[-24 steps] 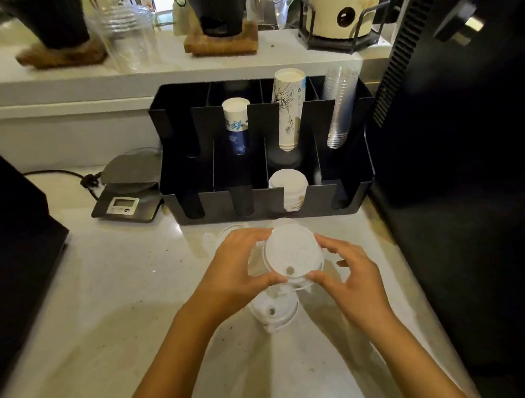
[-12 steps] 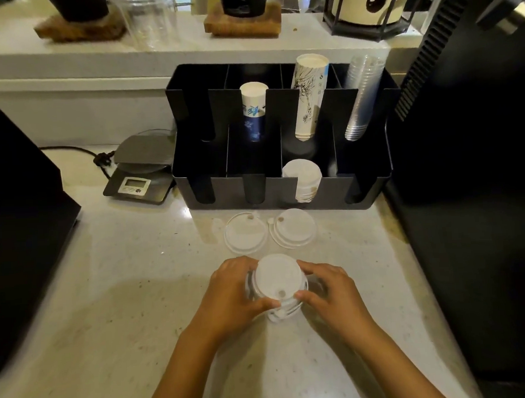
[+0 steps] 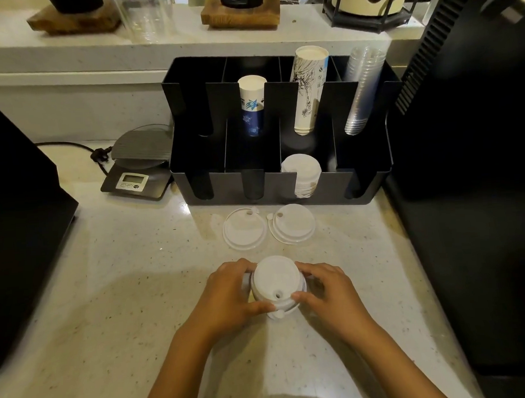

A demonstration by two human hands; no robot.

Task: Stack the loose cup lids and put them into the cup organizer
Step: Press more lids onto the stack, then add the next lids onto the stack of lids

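Note:
A small stack of white cup lids (image 3: 276,281) rests on the counter, gripped from both sides. My left hand (image 3: 227,298) holds its left rim and my right hand (image 3: 330,295) holds its right rim. Two loose white lids lie flat farther back: one (image 3: 244,232) on the left, one (image 3: 293,224) on the right, side by side just in front of the black cup organizer (image 3: 273,189). A stack of white lids (image 3: 304,173) sits in the organizer's front row, third slot from the left.
The organizer's back row holds a blue-and-white paper cup stack (image 3: 251,105), a taller printed cup stack (image 3: 308,87) and clear plastic cups (image 3: 362,90). A digital scale (image 3: 139,165) stands left of it. Dark machines flank the counter on both sides (image 3: 472,157).
Both hands brought the held lid down and toward me onto another lid on the counter, forming a stack. The two lids near the organizer came into view.

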